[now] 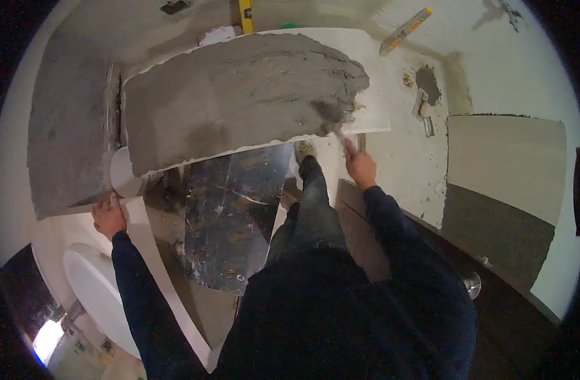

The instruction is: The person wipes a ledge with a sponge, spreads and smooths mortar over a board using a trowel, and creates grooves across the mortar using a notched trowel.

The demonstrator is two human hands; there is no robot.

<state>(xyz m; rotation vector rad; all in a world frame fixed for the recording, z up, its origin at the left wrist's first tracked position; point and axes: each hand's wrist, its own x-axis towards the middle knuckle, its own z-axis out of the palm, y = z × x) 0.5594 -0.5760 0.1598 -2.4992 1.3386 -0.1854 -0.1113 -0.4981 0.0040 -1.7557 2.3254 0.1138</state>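
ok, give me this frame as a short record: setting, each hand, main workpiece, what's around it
setting: small room under renovation, seen from above
workpiece: large tile, back side up, mostly coated in grey mortar; bare white strip at its right end
right hand: grips a trowel, blade on the mortar near the tile's right edge
left hand: rests on the lower left corner of the grey slab, fingers spread
below tile: dark stained board
lower left: white toilet
floor: yellow spirit level, mortar blob

White toilet (93, 285) lower left (lid down); yellow level (405, 30) on floor.
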